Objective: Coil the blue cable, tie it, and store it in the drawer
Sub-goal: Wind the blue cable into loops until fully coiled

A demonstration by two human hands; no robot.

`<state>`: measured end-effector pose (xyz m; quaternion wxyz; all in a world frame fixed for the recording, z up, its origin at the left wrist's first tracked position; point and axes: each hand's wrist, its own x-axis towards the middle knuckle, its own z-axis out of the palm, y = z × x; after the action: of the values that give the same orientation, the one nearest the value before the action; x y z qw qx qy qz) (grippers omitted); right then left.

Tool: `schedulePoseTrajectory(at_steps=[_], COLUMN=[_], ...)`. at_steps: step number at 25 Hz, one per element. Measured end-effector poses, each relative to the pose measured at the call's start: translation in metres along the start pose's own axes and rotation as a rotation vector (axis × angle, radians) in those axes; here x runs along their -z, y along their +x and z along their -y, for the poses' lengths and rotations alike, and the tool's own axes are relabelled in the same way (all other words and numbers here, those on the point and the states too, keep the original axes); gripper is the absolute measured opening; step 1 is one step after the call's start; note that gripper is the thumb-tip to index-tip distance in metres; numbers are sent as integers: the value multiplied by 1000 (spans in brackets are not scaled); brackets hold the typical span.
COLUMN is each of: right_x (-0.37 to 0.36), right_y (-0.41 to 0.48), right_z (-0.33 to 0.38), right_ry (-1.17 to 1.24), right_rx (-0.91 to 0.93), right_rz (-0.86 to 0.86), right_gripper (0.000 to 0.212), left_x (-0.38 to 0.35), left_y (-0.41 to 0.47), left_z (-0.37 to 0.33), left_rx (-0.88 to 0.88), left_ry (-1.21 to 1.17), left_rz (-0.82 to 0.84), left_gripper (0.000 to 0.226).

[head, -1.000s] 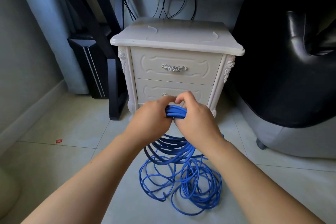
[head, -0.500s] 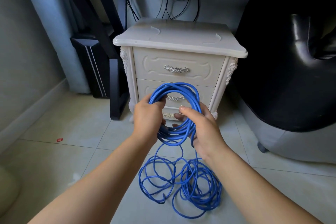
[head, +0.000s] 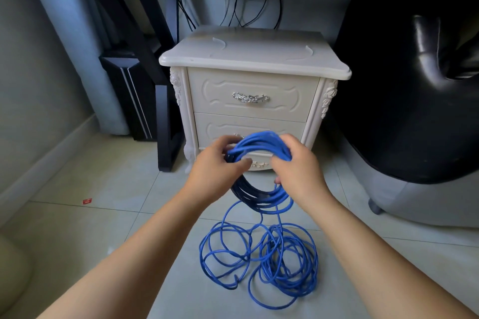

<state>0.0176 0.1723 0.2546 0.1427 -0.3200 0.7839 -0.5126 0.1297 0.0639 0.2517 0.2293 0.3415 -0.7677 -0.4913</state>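
In front of the white nightstand [head: 255,58], level with its lower drawer [head: 285,128], both hands hold a gathered ring of the blue cable [head: 261,141]. The left hand [head: 215,167] has its fingers [head: 223,143] curled round the ring's left side, and the right hand [head: 298,171] grips the right side. The rest (a loose tangle) lies on the floor [head: 103,215] before the nightstand. Both drawers are closed.

Tiled floor [head: 103,228] bears loose blue cable [head: 272,244] loops, nightstand [head: 248,77] and red scrap [head: 87,201].
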Motion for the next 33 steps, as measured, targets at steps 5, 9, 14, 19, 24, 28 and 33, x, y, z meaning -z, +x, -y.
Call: schedulePoseTrajectory(at_steps=[5, 9, 14, 19, 24, 28, 33], right_x=[-10, -9, 5, 14, 11, 3, 4], right_y=[-16, -18, -10, -5, -2, 3, -3], right_z=[6, 12, 11, 2, 1, -7, 2], right_ry=[-486, -422, -170, 110, 414, 230, -280], right_rx=[322, 300, 15, -83, -252, -237, 67], right_rz=[194, 149, 208, 295, 226, 58, 47], right_gripper=[25, 22, 33, 39, 27, 9, 14], left_x=[-3, -4, 1, 2, -9, -11, 4], left_y=[-4, -4, 0, 3, -2, -5, -6], left_z=[0, -4, -1, -5, -5, 0, 3], left_rx=[-428, -359, -237, -28, 138, 148, -200], left_ry=[456, 564, 253, -110, -423, -411, 224], left_rz=[138, 46, -36, -80, -80, 62, 143], left_gripper=[80, 45, 33, 22, 15, 10, 40])
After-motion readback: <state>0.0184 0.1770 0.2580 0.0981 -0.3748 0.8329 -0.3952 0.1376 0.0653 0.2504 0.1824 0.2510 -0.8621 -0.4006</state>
